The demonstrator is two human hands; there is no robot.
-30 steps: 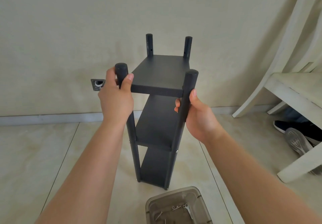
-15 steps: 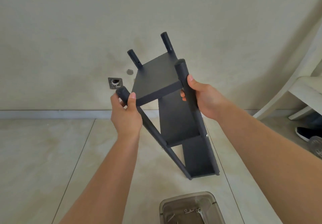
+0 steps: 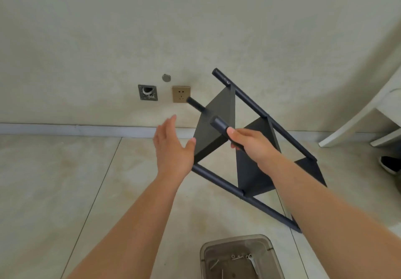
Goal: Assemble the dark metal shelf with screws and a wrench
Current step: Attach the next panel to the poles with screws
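The dark metal shelf [image 3: 219, 124], with three boards between four round posts, hangs tilted in the air, its top end towards the left. My right hand [image 3: 249, 143] grips one near post just below its rounded end. My left hand [image 3: 172, 146] is off the shelf, fingers straight, thumb close to the end board's edge. A clear plastic tray [image 3: 269, 244] on the floor at the bottom holds several loose screws [image 3: 237, 257] and a small wrench [image 3: 252, 263].
The floor is pale tile and meets a beige wall at a baseboard [image 3: 65, 128]. A gold wall socket [image 3: 181, 94] and an open wall box [image 3: 148, 92] sit behind the shelf. A white chair [image 3: 355, 122] and a black shoe [image 3: 389, 165] are at the right.
The shelf has tipped from upright to lying diagonally, its foot swinging right. My left hand let go of its post and now hovers open; my right hand still holds a post.
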